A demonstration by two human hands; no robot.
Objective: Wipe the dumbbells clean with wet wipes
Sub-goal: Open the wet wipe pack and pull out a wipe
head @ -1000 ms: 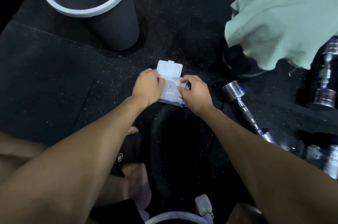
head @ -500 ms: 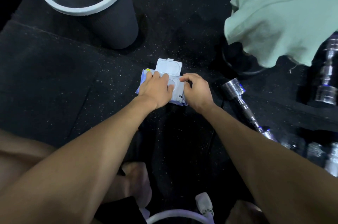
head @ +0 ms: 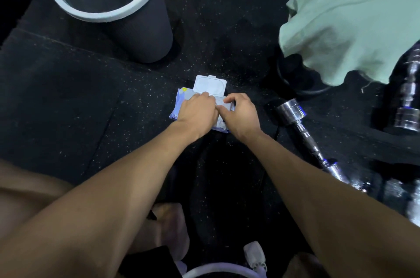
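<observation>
Wet-wipe pack (head: 179,105): a soft, pale blue pouch is seen lying flat on the black rubber floor (head: 68,100), straight ahead of the person; its white flip lid (head: 210,84) is stood open at the far edge.
Left hand (head: 196,114): laid palm-down over the pack, fingers bent and pressing it to the floor.
Right hand (head: 241,114): curled, thumb and forefinger brought together at the opening as if to pinch a wipe — whether a wipe is actually caught cannot be told.
Handling of the pack: judged light and squashy, likely to lift with the wipe unless it is pinned; a thin, damp sheet is best pinched at its exposed corner.
Dumbbell (head: 304,132): chromed and lying just right of the hands, untouched — judged heavy, hard and slick, best gripped at the bar.
Also in view: a dark bin with a white rim (head: 102,15) and a pale green cloth (head: 352,16).
</observation>
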